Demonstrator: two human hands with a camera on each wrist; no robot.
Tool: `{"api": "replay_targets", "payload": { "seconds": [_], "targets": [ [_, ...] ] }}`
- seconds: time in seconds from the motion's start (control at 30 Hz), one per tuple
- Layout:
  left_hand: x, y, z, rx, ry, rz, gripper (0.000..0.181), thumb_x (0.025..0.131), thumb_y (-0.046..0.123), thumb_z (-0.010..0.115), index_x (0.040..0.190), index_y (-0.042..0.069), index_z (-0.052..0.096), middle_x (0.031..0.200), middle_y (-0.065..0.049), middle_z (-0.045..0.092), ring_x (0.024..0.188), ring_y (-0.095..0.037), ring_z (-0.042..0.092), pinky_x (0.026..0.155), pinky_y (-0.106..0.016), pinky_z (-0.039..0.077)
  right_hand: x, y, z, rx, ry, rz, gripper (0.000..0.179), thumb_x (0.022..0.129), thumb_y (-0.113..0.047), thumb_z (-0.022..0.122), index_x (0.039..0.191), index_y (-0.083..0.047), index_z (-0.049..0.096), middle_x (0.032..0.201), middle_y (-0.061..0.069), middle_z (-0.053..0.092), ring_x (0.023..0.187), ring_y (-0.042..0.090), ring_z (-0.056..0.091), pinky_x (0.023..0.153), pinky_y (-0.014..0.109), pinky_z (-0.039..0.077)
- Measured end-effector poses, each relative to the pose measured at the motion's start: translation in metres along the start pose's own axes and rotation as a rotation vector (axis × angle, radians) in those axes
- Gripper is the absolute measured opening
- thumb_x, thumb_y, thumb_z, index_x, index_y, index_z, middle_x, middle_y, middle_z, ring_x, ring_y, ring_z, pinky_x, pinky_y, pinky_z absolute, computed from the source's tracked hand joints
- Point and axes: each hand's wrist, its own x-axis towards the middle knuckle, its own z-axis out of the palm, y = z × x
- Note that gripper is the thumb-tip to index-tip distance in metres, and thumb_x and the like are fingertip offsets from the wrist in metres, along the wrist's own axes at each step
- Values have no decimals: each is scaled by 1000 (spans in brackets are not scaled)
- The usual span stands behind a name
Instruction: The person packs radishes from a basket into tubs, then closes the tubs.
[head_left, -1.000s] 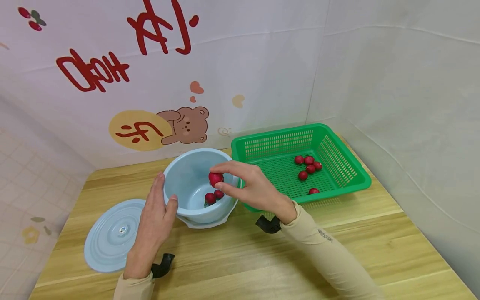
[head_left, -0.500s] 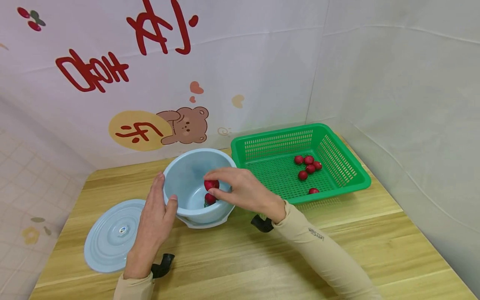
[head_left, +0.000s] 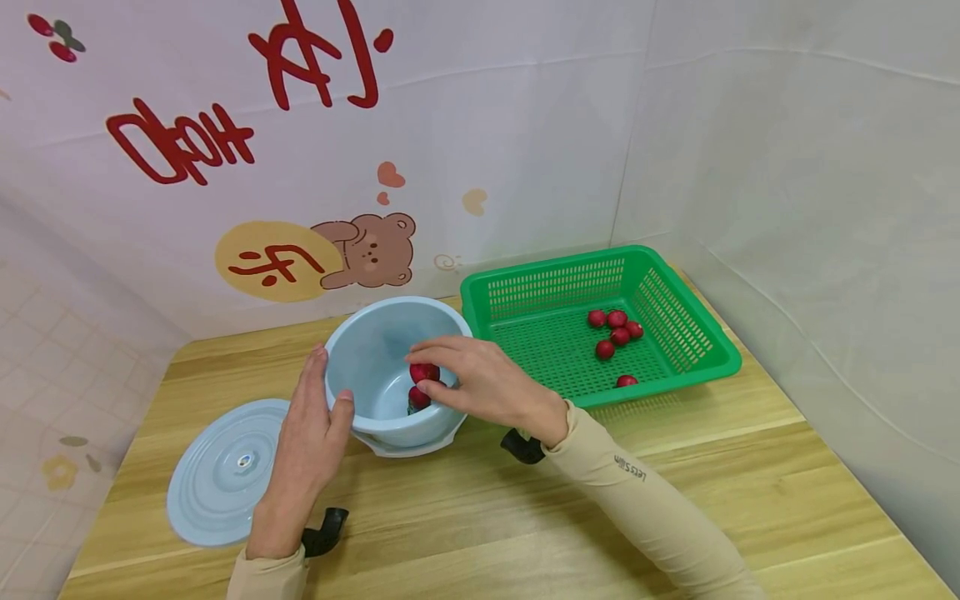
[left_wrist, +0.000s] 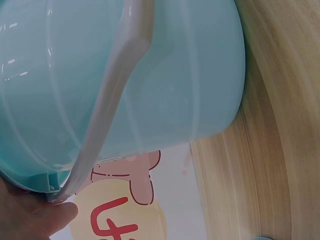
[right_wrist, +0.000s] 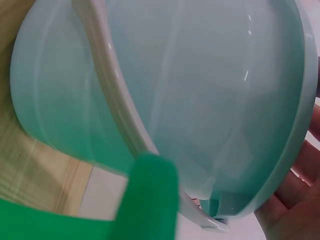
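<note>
My right hand (head_left: 491,383) reaches over the rim of a light blue plastic bucket (head_left: 378,321), with a red radish (head_left: 424,372) between its thumb and fingers. Just below lies another radish (head_left: 418,397) on the bucket floor. My left hand (head_left: 311,442) rests against the bucket's left rim, fingers fairly straight and thumb near the front edge. In the left wrist view, fingertips (left_wrist: 62,217) touch the rim beside the handle joint. The right wrist view shows curled fingers of my right hand (right_wrist: 295,200) past the rim; the radish is hidden there.
A green perforated basket (head_left: 525,354) stands right of the bucket, with several radishes (head_left: 619,336) inside. The bucket's round lid (head_left: 225,483) lies on the wooden table (head_left: 480,525) at left. A pale handle (right_wrist: 117,85) hangs along the bucket's side. A printed cloth wall (head_left: 540,150) stands behind.
My right hand has moved left and lower into the bucket with the radish, then stayed nearly still over the last half second. My left hand has kept its place.
</note>
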Motion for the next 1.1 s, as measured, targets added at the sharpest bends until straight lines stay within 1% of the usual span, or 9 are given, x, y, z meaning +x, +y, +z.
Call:
{"api": "replay_targets", "payload": {
  "seconds": [0.2, 0.3, 0.4, 0.6, 0.8, 0.87, 0.97, 1.03, 1.1],
  "targets": [
    [0, -1, 1, -2, 2, -2, 67, 107, 28, 45, 163, -2, 22, 169, -22, 23, 153, -44, 24, 117, -67, 28, -4, 1, -4, 24, -45, 45, 36, 99, -28, 72, 131, -12, 72, 138, 0, 67, 130, 15, 60, 106, 34, 50],
    [0, 0, 1, -4, 2, -3, 67, 107, 27, 45, 163, -2, 22, 168, -22, 23, 153, -44, 24, 117, -67, 28, -8, 2, -8, 64, -33, 44, 35, 100, -30, 70, 131, -13, 72, 138, 0, 67, 130, 14, 60, 106, 34, 49],
    [0, -1, 1, -3, 3, -1, 67, 107, 27, 46, 162, -2, 22, 168, -22, 23, 153, -44, 24, 118, -66, 28, -16, 5, -15, 116, 4, 34, 33, 101, -29, 68, 130, -14, 73, 137, 0, 67, 129, 14, 60, 104, 34, 51],
    [0, -1, 1, 6, 3, 1, 66, 107, 25, 45, 163, -2, 22, 169, -21, 23, 153, -44, 25, 117, -67, 28, -37, 13, -41, 159, 97, 24, 29, 101, -20, 69, 128, -10, 73, 132, -1, 69, 126, 16, 62, 102, 37, 53],
    [0, 0, -1, 9, 4, 0, 66, 107, 25, 45, 163, -2, 22, 169, -19, 23, 153, -43, 25, 118, -66, 28, -60, 20, -68, 170, 135, 44, 32, 97, -12, 72, 128, -9, 73, 131, 1, 71, 127, 21, 63, 103, 40, 53],
    [0, -1, -1, 6, 6, 2, 66, 107, 24, 45, 162, -2, 23, 169, -19, 23, 153, -43, 25, 118, -65, 28, -70, 22, -76, 166, 143, 61, 34, 95, -9, 74, 129, -10, 73, 130, 1, 71, 127, 22, 63, 103, 38, 53],
    [-1, -1, 0, -2, 9, 7, 66, 106, 24, 45, 162, -2, 23, 169, -19, 23, 153, -43, 25, 118, -66, 28, -83, 27, -87, 150, 144, 90, 36, 94, -7, 75, 129, -10, 73, 130, 0, 71, 127, 21, 63, 103, 31, 52],
    [-1, -1, 0, -6, 12, 11, 66, 106, 24, 45, 162, -3, 23, 169, -20, 23, 153, -43, 25, 117, -66, 29, -91, 31, -93, 134, 149, 108, 36, 93, -8, 75, 129, -12, 73, 130, -1, 71, 119, 15, 65, 92, 23, 54],
    [0, -1, 1, -9, 15, 16, 65, 106, 23, 45, 162, -3, 24, 169, -20, 23, 153, -44, 25, 117, -66, 29, -99, 36, -99, 118, 159, 113, 36, 93, -6, 76, 128, -12, 74, 127, -2, 72, 105, 10, 66, 80, 19, 51]
  ]
}}
